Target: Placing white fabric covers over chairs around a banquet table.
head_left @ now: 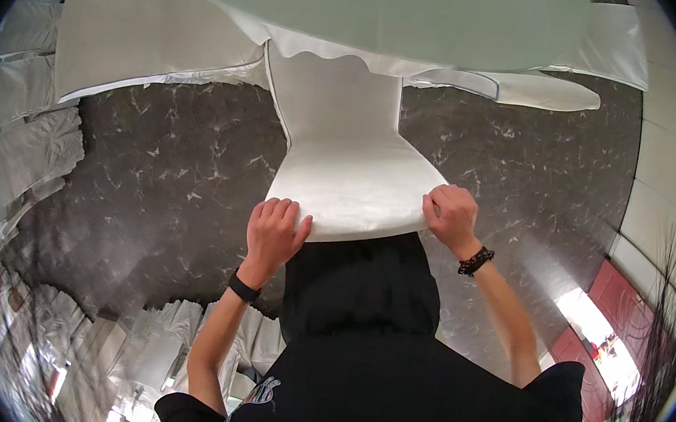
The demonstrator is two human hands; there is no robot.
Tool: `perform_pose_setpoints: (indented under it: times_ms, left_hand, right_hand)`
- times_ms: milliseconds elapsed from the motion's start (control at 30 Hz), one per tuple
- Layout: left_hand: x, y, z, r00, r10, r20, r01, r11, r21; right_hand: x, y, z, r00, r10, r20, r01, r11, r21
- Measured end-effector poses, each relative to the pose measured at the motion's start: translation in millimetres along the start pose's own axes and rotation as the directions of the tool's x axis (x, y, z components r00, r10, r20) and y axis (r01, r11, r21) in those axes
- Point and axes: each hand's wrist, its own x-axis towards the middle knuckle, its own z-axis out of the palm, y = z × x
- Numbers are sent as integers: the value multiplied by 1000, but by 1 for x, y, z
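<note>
A white-covered chair [354, 180] stands in front of me, its far part running under the edge of a pale green tablecloth [376, 9]. On the left end of the chair's near edge, my left hand [276, 233] is closed, fingers over the top and thumb at the side. My right hand [450, 216] grips the right corner of the same edge, its fingers curled. A black band sits on my left wrist and a dark beaded bracelet on the right one. The undersides of both grips are hidden.
Another white-covered chair [154, 43] stands at the table's left, and a further one [544, 93] at its right. Dark marbled floor [169, 169] lies around. Rows of covered chairs [168, 337] stand behind and left. A pale wall [673, 156] and red door [625, 303] are at right.
</note>
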Motion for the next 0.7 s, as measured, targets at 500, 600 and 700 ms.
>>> perform_pose_setpoints:
  times_ms: [500,600,700]
  left_hand:
    - [11,-3,4,995,-15,-101,16,1000,12]
    - [15,-4,1,997,-37,-74,37,999,0]
    - [29,-9,0,976,30,-218,-27,1000,14]
  right_hand:
    - [8,5,2,994,42,-97,-44,999,-21]
    - [15,6,1,990,14,-141,-17,1000,-24]
    - [28,10,1,986,7,-167,-12,999,-30]
